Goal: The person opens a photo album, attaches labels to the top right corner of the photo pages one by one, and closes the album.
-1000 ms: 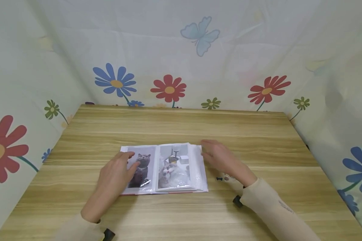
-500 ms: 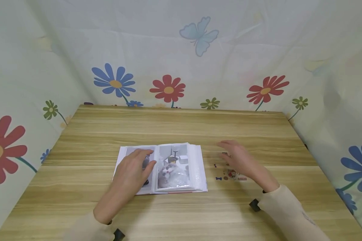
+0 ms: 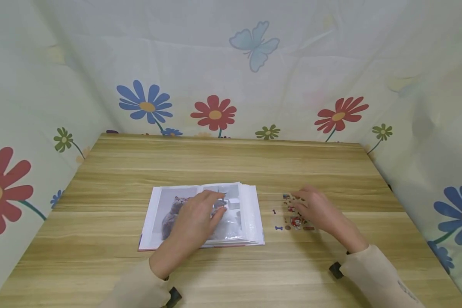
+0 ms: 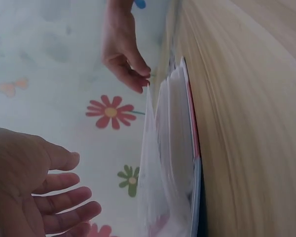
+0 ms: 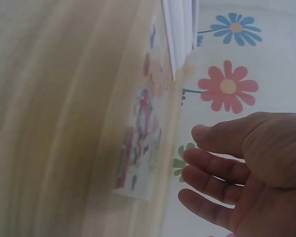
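An open photo album [image 3: 259, 218] lies on the wooden table, with a grey cat photo [image 3: 165, 218] on its left page and a white cat photo on its right. Over the album's middle hovers my left hand [image 3: 192, 222], fingers relaxed and holding nothing; it partly covers both photos. In the left wrist view, a gap separates this hand [image 4: 34, 192] from the pages [image 4: 160, 163]. To the right of the album lies a clear sticker sheet [image 3: 295, 222] with small coloured pictures. My right hand [image 3: 327, 214] is above its far part; the right wrist view shows loosely bent fingers [image 5: 212, 182], apart from the sheet.
The wooden table [image 3: 231, 158] extends behind and in front of the album. A white curtain [image 3: 200, 55] with printed flowers and a butterfly encloses the back and both sides.
My left hand has moved right, from the left page to the album's middle. My right hand has moved right, away from the album's right edge, uncovering the sticker sheet.
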Action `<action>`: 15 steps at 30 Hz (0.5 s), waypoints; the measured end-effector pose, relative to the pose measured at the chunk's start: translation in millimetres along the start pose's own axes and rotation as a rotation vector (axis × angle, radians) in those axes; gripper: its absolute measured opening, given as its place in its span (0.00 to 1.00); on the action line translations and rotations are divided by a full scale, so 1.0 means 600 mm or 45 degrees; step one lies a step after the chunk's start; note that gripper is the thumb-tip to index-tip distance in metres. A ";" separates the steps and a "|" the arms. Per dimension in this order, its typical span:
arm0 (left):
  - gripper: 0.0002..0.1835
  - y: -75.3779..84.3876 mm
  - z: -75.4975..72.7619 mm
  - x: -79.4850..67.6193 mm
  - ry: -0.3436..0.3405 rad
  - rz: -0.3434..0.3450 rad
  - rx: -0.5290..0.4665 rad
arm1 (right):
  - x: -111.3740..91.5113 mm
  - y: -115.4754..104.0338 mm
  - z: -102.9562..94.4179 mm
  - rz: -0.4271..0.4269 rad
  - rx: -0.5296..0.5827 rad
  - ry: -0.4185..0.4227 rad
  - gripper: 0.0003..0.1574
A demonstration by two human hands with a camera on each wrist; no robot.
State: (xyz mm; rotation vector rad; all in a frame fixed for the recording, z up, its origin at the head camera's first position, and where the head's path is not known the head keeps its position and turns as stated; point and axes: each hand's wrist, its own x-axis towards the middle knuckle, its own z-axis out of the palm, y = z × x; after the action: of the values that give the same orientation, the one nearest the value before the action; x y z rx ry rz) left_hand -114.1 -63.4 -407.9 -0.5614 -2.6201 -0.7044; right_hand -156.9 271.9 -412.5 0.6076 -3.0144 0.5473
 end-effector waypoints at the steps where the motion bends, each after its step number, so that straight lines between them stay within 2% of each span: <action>1: 0.16 0.005 0.004 0.002 -0.011 0.010 -0.008 | -0.002 0.002 0.002 -0.002 -0.011 0.006 0.22; 11: 0.15 0.061 0.056 0.021 -0.099 0.125 -0.022 | -0.002 0.014 0.028 -0.013 -0.110 0.023 0.16; 15: 0.17 0.081 0.077 0.030 -0.141 0.180 0.020 | 0.001 0.013 0.034 -0.020 -0.127 0.040 0.14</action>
State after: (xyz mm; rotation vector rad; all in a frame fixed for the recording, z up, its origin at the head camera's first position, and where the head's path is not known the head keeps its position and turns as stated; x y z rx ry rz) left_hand -118.1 5.2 -418.0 -0.7933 -2.6519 -0.6240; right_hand -159.4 271.7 -434.1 0.6097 -2.9829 0.3994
